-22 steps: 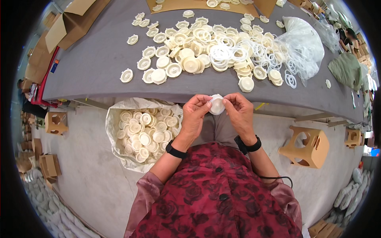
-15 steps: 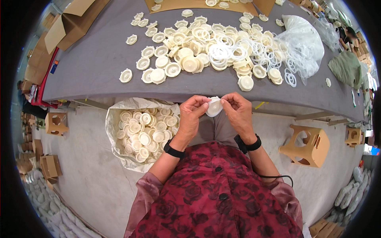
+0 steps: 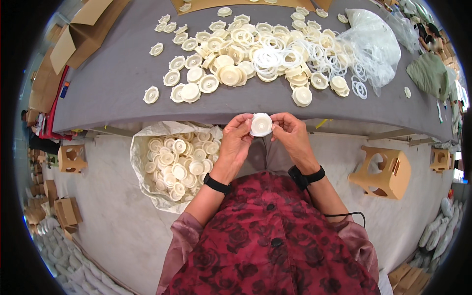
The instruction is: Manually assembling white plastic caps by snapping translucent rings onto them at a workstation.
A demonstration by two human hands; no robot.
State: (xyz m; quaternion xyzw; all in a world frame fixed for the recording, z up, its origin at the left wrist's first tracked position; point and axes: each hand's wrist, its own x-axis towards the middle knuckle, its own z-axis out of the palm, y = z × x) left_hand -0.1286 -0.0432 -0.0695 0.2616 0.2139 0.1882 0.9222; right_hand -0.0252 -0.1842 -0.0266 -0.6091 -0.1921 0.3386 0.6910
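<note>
Between my two hands, just off the table's near edge, is a round cream plastic cap with a whitish rim, its face turned up toward me. My left hand pinches its left side between thumb and fingers. On the opposite side my right hand grips the rim the same way. Whether a separate ring sits around the cap, I cannot tell for sure. Beyond my hands, a heap of similar cream caps covers the table, with loose translucent white rings lying over and among them.
A clear plastic bag lies right of the heap on the grey-covered table. Below the table, left of my legs, stands a white sack full of caps. Tan plastic stools stand at both sides. An open cardboard box is far left.
The cap has turned from a tilted position to show its round face more fully. Both hands have shifted slightly left and still grip it.
</note>
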